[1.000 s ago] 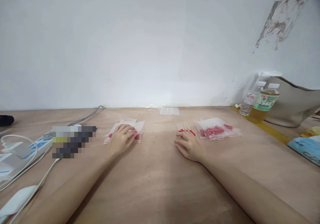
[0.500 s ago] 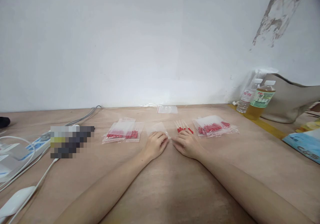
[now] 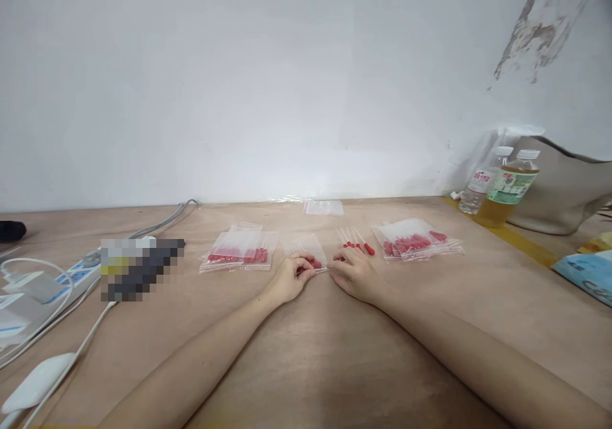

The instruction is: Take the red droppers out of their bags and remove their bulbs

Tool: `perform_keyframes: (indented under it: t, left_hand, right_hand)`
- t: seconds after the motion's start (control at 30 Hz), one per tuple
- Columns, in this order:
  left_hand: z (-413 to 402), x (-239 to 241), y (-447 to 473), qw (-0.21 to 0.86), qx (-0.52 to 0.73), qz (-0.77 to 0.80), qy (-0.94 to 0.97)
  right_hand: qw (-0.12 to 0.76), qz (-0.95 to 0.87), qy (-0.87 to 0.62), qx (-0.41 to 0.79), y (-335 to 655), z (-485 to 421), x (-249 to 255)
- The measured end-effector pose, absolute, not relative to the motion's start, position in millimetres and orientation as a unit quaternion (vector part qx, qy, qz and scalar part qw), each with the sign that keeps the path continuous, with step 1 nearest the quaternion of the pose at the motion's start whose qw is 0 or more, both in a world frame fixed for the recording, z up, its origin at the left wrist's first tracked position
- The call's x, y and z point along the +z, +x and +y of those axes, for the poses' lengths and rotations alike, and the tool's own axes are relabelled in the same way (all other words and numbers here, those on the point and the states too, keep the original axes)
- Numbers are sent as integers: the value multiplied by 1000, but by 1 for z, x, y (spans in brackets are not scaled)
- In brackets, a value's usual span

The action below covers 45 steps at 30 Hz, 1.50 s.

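Observation:
My left hand (image 3: 292, 277) pinches the near edge of a small clear plastic bag (image 3: 313, 244) lying flat on the table. Thin white sticks with red ends show inside this bag, partly covered by my fingers. At the bag's right corner is my right hand (image 3: 352, 275), its thumb and fingertips closed on the edge strip. Just beyond the right hand lie several loose red-ended white sticks (image 3: 368, 248). Filled bags of such sticks are stacked to the left (image 3: 238, 250), and another pile of filled bags (image 3: 415, 241) rests to the right.
Flat clear bags (image 3: 324, 207) lie by the wall. On the left are a power strip (image 3: 71, 282), cables and a white device (image 3: 38, 381). Two bottles (image 3: 509, 190), a grey bin (image 3: 554, 193) and a blue packet (image 3: 588, 276) stand at the right.
My left hand has turned and its thumb and finger now pinch the bag's near edge, with red stick ends showing there. My right hand stays almost in place. The view has shifted slightly.

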<state>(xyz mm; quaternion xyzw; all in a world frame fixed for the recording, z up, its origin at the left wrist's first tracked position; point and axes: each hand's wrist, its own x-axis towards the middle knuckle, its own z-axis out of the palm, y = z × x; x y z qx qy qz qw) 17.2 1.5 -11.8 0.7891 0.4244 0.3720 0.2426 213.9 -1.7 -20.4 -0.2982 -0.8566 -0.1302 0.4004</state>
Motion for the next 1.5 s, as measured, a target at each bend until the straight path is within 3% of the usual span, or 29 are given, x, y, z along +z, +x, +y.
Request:
perform_keyframes:
  t: [0.5, 0.93, 1.5]
  left_hand:
    - [3, -11, 22, 321, 389, 404, 763]
    - [-4, -1, 20, 269, 346, 389, 810]
    - [1, -8, 20, 320, 367, 395, 779]
  right_hand:
    - [384, -869, -250, -188, 209, -1, -16]
    - [361, -869, -278, -190, 212, 1, -19]
    - [374, -869, -281, -160, 210, 0, -18]
